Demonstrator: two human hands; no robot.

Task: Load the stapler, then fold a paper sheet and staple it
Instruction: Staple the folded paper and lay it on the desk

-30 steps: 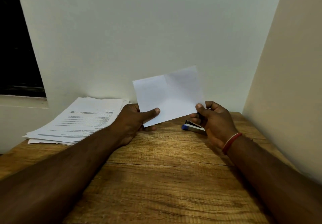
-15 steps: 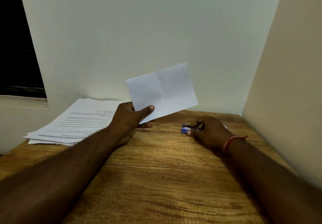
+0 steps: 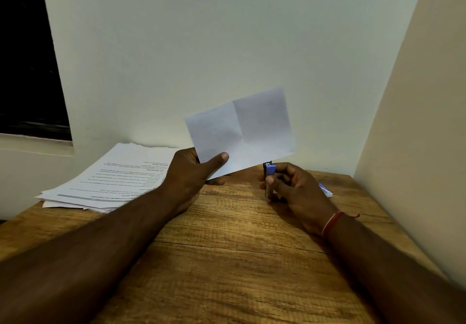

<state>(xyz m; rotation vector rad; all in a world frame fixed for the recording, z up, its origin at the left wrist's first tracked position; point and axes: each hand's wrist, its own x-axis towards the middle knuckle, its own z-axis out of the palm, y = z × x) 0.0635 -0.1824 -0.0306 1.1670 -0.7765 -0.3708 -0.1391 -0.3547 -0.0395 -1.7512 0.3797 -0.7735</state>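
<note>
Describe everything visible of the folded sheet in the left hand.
The folded sheet is white paper, rectangular, with a vertical crease down its middle. It is held upright above the table, tilted, right side higher. The left hand pinches its lower left corner, thumb in front. Its lower edge passes just over the stapler in the right hand; contact unclear.

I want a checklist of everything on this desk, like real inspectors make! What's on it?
Surface: wooden table, grain and a long crack showing.
Job's things: folded paper, creased, held up off the table; stapler, blue-tipped, just under the paper's lower edge.
Clutter: stack of printed sheets at the left; small purple-and-white box behind the right hand.
Grippers: left hand pinches the folded paper's corner; right hand grips the stapler.
Cables: nothing seen.
Surroundings: pale walls; dark window at the left.
</note>
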